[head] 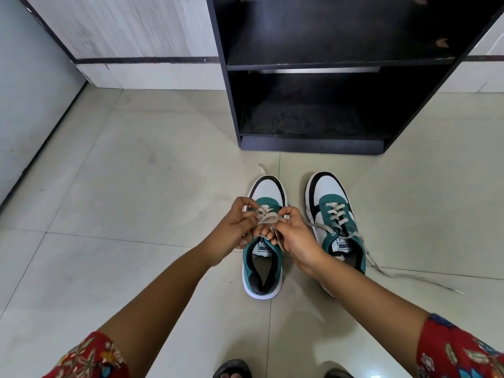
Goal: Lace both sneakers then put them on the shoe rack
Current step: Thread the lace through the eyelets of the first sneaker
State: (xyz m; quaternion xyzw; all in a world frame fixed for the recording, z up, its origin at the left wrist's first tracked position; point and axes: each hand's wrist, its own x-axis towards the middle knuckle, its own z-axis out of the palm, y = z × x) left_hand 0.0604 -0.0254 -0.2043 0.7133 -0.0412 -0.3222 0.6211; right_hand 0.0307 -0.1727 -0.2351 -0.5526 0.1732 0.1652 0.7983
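Two teal-and-white sneakers on floor tiles before your black two-shelf shoe rack (308, 144). Left sneaker (263, 266): your left hand (236, 231) and right hand (293, 236) both pinch its beige lace (268, 218). Right sneaker (336, 222) laced, ends trailing loose.

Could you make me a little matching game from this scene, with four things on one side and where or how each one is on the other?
Things:
1. left sneaker
2. right sneaker
3. shoe rack
4. right hand

States:
A. stands dark, with no shoes on its shelves
B. lace being worked by both hands
C. laced up, loose ends trailing on the floor
D. pinching a lace, opposite the left hand

Pairs: 1-B, 2-C, 3-A, 4-D
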